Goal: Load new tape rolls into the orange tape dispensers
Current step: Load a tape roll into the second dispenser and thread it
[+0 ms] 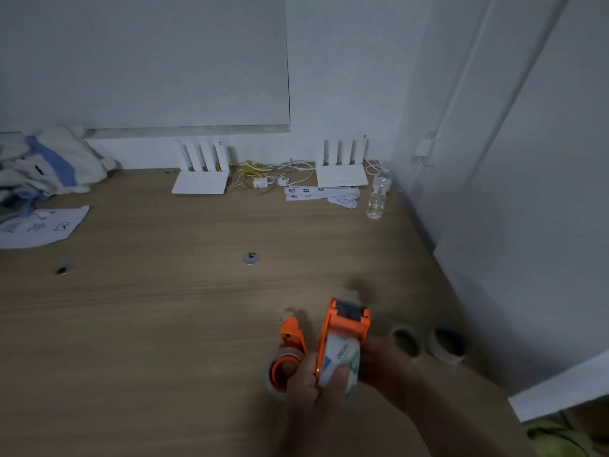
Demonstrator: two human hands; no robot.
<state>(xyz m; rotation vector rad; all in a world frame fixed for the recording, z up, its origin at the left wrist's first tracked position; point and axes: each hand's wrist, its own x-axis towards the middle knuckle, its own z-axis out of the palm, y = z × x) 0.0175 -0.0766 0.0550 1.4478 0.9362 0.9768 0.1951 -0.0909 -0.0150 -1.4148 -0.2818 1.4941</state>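
Observation:
I hold an orange tape dispenser (346,328) upright over the near right part of the wooden desk (164,308). A tape roll with a white printed label (341,361) sits in it. My left hand (313,387) grips the roll and the dispenser's left side. Against its right side rests my right hand (382,364). A second orange dispenser (290,354) lies on the desk just left, with a clear tape roll on its hub. Two tape rolls (407,341) (448,344) stand on the desk to the right.
Two white routers (201,179) (342,173) with cables stand at the back wall. Paper slips (319,192) and a water bottle (379,196) are at the back right. A printed sheet (43,225) and bundled cloth (46,163) lie far left. White panels wall in the right side.

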